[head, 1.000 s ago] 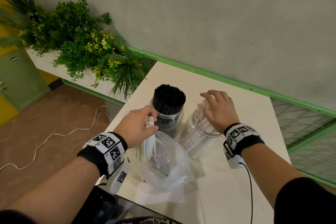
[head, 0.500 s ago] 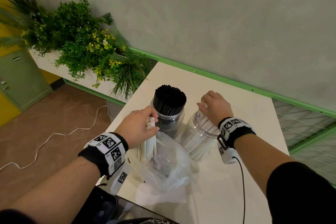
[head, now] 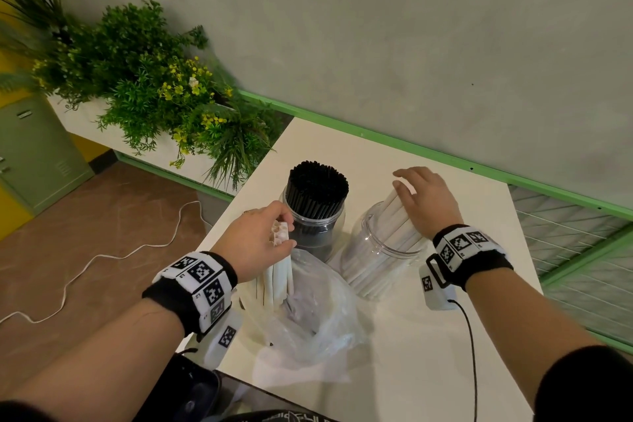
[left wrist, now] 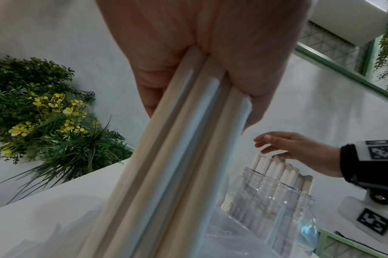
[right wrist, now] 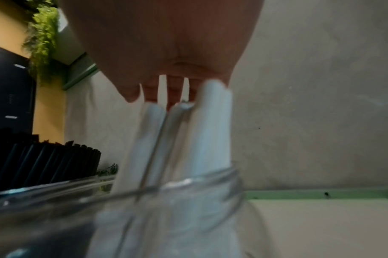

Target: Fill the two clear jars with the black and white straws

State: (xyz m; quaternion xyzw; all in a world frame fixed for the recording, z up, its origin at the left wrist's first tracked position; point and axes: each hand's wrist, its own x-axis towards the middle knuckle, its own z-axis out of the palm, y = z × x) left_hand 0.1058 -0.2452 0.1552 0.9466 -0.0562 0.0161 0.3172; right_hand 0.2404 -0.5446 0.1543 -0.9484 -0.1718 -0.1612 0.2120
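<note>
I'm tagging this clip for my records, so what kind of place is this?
Probably a café or shop service corner, though that is a guess: a white table with jars of black straws and white straws, a planter of greenery, and a green locker cabinet.

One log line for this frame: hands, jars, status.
left hand: grips white straws over bag | right hand: open on straws in right jar | black jar: full | status: white fill ongoing
</note>
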